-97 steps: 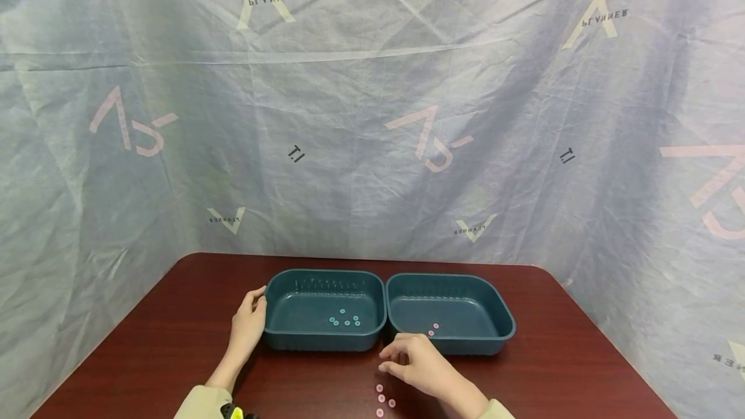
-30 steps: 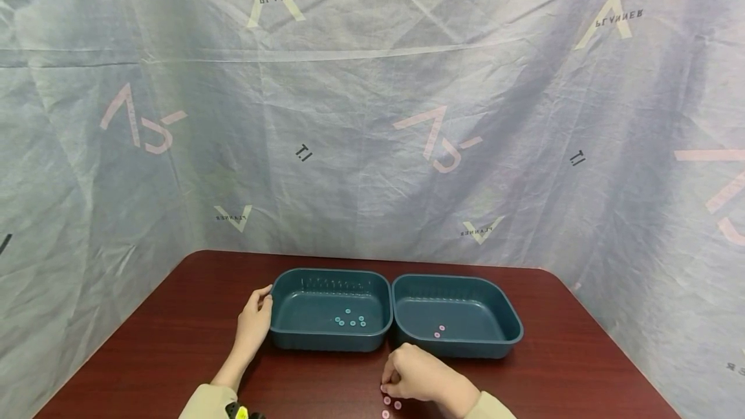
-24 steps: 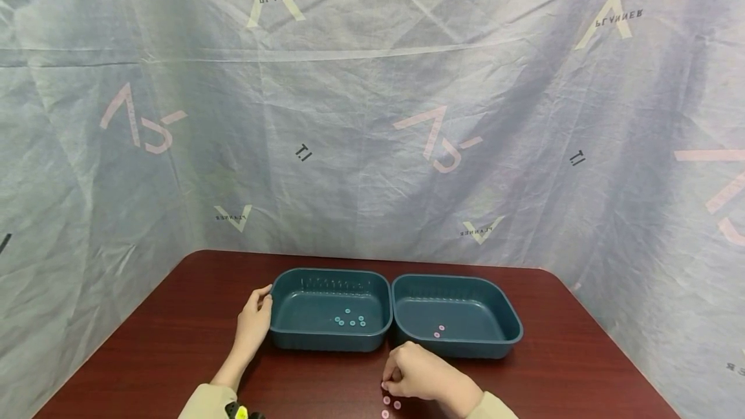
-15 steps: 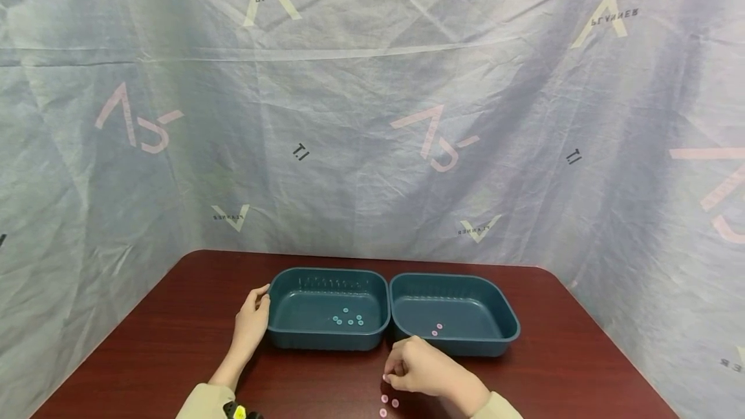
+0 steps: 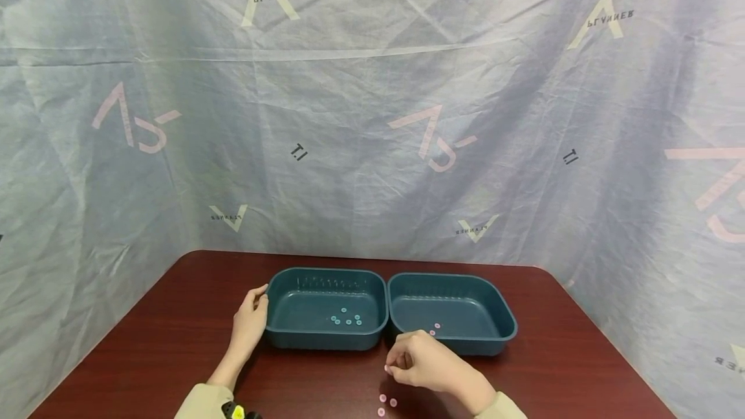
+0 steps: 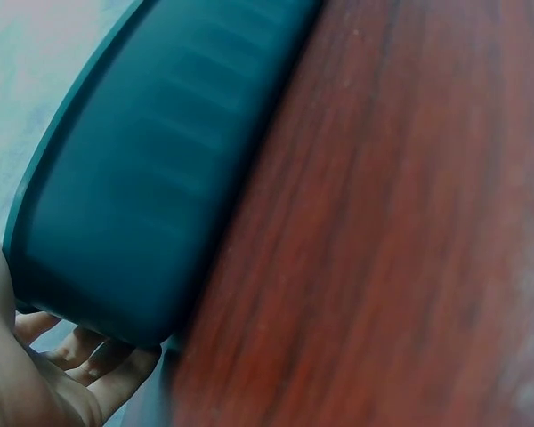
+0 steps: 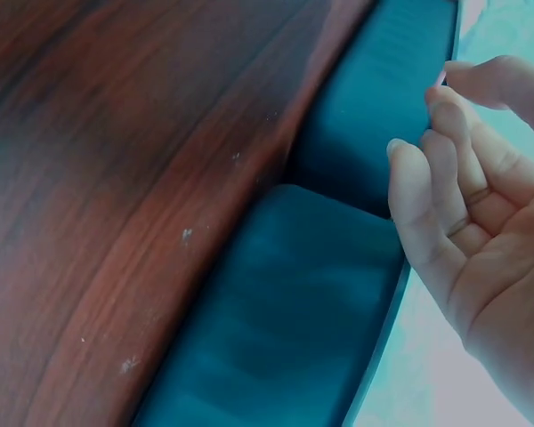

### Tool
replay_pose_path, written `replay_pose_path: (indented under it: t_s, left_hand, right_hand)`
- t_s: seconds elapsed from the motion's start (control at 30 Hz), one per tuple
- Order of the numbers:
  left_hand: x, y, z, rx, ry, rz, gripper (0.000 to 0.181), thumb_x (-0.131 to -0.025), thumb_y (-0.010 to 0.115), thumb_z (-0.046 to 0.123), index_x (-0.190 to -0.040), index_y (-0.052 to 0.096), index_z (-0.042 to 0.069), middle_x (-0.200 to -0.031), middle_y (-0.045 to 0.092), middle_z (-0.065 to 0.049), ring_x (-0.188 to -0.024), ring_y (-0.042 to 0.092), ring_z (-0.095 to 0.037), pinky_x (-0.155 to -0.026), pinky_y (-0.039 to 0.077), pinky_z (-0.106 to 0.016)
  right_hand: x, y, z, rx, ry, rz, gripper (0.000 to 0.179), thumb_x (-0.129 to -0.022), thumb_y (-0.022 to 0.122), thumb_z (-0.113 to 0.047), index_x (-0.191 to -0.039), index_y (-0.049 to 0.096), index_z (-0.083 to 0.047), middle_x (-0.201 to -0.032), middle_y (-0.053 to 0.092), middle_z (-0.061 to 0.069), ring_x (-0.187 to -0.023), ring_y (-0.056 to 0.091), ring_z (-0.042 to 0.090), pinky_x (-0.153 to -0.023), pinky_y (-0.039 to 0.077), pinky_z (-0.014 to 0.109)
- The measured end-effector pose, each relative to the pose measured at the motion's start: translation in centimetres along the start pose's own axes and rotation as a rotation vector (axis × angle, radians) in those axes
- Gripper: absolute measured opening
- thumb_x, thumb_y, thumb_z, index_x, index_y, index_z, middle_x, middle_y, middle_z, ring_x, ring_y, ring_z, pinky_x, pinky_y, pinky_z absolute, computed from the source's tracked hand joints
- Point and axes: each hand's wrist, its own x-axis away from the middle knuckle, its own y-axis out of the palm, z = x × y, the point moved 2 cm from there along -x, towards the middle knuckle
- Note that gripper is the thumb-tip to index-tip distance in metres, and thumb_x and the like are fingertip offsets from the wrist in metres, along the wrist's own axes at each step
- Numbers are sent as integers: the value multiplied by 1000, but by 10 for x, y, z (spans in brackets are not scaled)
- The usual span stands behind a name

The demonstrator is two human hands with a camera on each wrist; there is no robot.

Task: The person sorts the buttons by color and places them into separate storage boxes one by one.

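Pink disc (image 5: 387,368) in a fingertip pinch

The right hand (image 5: 427,361) pinches the small disc between thumb and a finger, above the desk (image 5: 145,341), in front of where the left tray (image 5: 305,304) and right tray (image 5: 465,309) meet. Loose pink discs (image 5: 393,402) lie below; two others lie in the right tray, six blue discs (image 5: 348,322) in the left. The left hand (image 5: 250,322) rests bent fingers against the left tray's outer end wall.

With so little to grip, the disc could slip if the pinch slackens, then roll off or drop between the trays. Knuckles carried too low might knock the right tray, which no hand steadies.

"PLANNER" repeats across the curtain (image 5: 349,115), letters flipped; smaller dark marks seem to read "T.I". The large pink figures are uncertain. Neither tray shows legible writing.
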Motion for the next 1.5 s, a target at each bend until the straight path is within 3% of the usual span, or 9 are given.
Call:
replay_pose_path:
  t_s: [0.13, 0.43, 0.57, 0.8, 1.5]
  left_hand:
    - [0, 0, 0, -1, 0, -1, 45, -103, 29, 28, -143, 35, 7, -139, 42, -27, -124, 42, -42, -95, 38, -56]
    - [1, 0, 1, -3, -6, -2, 45, -103, 29, 27, -143, 35, 7, -139, 42, -27, -125, 42, -42, -95, 37, -56]
    - [1, 0, 2, 2, -7, -8, 45, -103, 28, 28, -143, 34, 7, -139, 41, -27, -125, 41, -43, -95, 37, -57]
    - [0, -1, 1, 1, -6, -11, 46, -103, 27, 29, -143, 34, 7, -138, 42, -28, -124, 42, -43, -94, 38, -56]
    - [0, 0, 1, 0, -3, -24, 48, -103, 26, 31, -144, 32, 6, -140, 39, -28, -127, 38, -44, -97, 35, -57]
  right_hand:
    - [1, -3, -2, -23, 20, -5, 6, -82, 70, -13, -79, 71, -18, -65, 50, -15, -58, 45, -7, -52, 42, 13]
    - [4, -12, -5, -16, -35, 35, 4, -83, 69, -11, -80, 72, -13, -65, 50, -13, -57, 44, -7, -52, 42, 12]
    - [5, -17, -5, 2, 3, 42, 5, -84, 69, -16, -81, 72, -17, -66, 49, -16, -59, 45, -7, -61, 39, 16]
    - [6, -21, -4, -53, -10, 63, 7, -85, 69, -15, -82, 70, -22, -68, 50, -14, -58, 46, -6, -53, 44, 15]
    - [9, -31, 10, -103, -4, 142, 6, -86, 68, -20, -84, 70, -26, -70, 54, -14, -60, 50, -3, -55, 47, 20]
